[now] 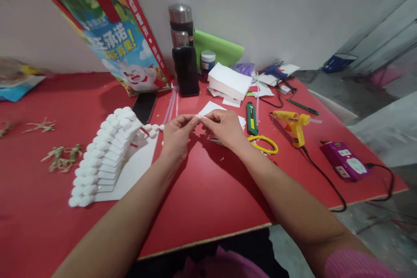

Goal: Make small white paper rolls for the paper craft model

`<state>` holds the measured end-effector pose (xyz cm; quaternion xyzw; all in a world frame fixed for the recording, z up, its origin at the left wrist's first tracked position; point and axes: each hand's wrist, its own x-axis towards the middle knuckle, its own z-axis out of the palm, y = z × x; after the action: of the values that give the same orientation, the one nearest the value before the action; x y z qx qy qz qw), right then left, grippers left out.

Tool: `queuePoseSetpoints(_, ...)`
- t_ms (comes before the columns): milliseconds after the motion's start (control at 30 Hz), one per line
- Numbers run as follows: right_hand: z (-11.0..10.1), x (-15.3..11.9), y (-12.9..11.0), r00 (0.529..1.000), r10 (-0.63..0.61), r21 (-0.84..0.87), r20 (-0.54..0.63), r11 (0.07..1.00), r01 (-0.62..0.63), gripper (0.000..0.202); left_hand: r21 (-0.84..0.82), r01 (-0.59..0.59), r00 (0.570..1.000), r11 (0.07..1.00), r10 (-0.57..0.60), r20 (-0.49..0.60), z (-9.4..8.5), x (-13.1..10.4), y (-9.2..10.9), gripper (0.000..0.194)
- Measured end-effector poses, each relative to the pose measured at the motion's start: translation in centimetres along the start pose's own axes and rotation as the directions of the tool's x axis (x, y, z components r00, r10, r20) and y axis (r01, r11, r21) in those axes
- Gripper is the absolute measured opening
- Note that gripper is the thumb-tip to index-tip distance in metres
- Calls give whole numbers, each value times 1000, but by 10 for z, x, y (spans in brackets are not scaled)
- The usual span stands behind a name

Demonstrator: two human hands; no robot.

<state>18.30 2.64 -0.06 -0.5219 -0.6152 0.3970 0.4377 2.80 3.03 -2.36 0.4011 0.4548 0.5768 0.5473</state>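
Note:
My left hand (177, 134) and my right hand (226, 128) meet above the middle of the red table, fingertips pinched together on a small white piece (199, 116). Its shape is mostly hidden by the fingers. White sheets (211, 107) lie beneath and behind my hands. To the left of my left hand, a white stepped model (109, 163) edged with rounded white pieces rests on a white base. A few loose white rounded pieces (152, 132) lie between the model and my left hand. Scissors with yellow handles (264, 144) are beside my right wrist.
Right of my hands are a green cutter (251, 118), a yellow glue gun (295, 126) and a purple power strip (345, 160) with cords. Behind stand a black phone (185, 71), a flask (181, 19) and a colourful bag (130, 56). Twine figures (63, 158) lie left.

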Motion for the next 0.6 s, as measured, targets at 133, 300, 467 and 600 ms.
queuePoseSetpoints(133, 6, -7, -2, 989, -129, -139, -69, 983, 119, 23, 22, -48, 998, 999, 49, -43, 2, -4, 0, 25)
queuePoseSetpoints(300, 6, -9, -2, 980, -201, -123, -11, 973, 198, 20, 81, -109, 992, 991, 114, -61, 1, -4, 1, 20)
queuePoseSetpoints(467, 0, -6, 0, 985, -170, -9, 34, 985, 171, 18, 198, -263, 960, 944, 276, -44, 1, -6, 5, 10)
queuePoseSetpoints(600, -2, -6, 0, 985, -170, 24, 7, 985, 170, 21, 262, -384, 919, 885, 395, 15, 1, -8, 5, 4)
